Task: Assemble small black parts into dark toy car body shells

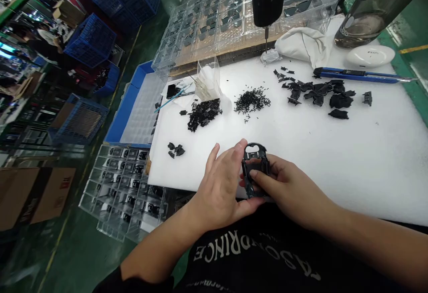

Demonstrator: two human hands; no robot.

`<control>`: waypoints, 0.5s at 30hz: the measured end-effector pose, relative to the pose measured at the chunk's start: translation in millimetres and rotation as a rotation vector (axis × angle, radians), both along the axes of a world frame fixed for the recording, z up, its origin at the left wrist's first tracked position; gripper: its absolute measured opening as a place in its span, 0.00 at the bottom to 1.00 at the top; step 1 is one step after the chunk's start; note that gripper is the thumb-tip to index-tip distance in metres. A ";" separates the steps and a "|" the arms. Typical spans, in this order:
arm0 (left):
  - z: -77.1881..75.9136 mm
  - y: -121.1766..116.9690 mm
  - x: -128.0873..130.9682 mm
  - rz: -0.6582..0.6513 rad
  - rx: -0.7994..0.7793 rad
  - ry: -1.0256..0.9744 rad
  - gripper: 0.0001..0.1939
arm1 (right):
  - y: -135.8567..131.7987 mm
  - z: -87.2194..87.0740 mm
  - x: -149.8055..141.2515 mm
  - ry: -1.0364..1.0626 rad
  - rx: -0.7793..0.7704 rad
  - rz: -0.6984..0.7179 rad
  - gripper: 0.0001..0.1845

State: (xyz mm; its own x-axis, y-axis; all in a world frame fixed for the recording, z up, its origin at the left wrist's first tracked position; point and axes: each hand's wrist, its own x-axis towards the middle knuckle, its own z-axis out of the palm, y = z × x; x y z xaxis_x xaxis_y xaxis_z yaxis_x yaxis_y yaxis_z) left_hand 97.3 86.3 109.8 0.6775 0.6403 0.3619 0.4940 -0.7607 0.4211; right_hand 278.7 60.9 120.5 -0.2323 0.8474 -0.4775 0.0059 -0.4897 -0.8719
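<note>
My left hand and my right hand together hold a black moulded plastic part just above the front edge of a white foam pad. The part has a rounded, open top, and my fingers hide much of its lower body. Close to my left hand lies a small group of black plastic pieces. Farther back on the pad are a heap of black plastic fragments, a pile of tiny black bits, and scattered larger black parts.
A blue-handled utility knife, white cloth, and clear plastic trays lie beyond the pad. A clear tray of black parts sits at its left. Blue crates stand on the green floor.
</note>
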 end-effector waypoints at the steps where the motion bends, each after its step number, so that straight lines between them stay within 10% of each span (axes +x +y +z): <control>1: -0.4 0.1 0.9 0.007 0.014 -0.004 0.55 | -0.1 1.1 0.2 -0.002 -0.012 -0.001 0.08; 15: -2.1 4.5 0.4 -0.090 -0.031 -0.035 0.60 | -5.3 -2.1 3.2 0.144 0.013 0.060 0.10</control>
State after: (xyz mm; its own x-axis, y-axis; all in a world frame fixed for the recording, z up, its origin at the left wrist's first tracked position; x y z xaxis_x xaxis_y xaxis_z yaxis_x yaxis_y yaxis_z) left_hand 97.7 90.8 107.7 0.7202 0.5884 0.3675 0.4084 -0.7879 0.4609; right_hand 281.9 55.6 118.5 -0.3483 0.8358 -0.4243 -0.0909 -0.4807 -0.8722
